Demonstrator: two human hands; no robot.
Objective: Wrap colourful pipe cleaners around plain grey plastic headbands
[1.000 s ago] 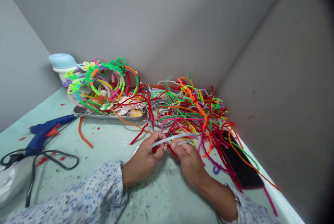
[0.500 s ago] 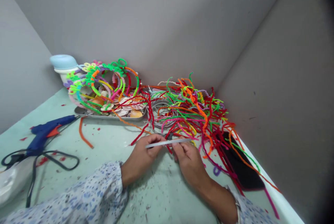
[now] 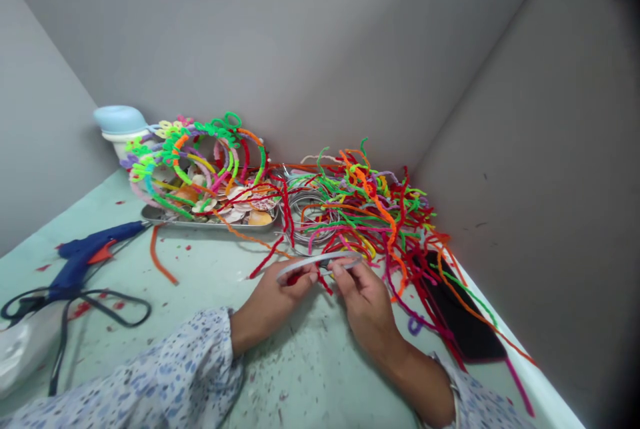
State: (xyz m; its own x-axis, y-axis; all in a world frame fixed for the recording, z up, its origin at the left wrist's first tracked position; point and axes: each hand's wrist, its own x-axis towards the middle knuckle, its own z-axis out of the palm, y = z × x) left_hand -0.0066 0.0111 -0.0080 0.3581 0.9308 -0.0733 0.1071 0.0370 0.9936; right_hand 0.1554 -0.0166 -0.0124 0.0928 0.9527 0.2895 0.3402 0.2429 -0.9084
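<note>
Pale grey band, pinched by both the left hand and right hand, is above the middle of the table; toward the far edge, a metal tray carries shells beneath fuzzy hoops, a lidded bottle at its far left corner

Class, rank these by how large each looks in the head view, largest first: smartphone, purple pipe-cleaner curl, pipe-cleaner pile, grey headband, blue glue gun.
1. Pipe-cleaner pile
2. Blue glue gun and smartphone: too alike to rank
3. Grey headband
4. Purple pipe-cleaner curl
</note>
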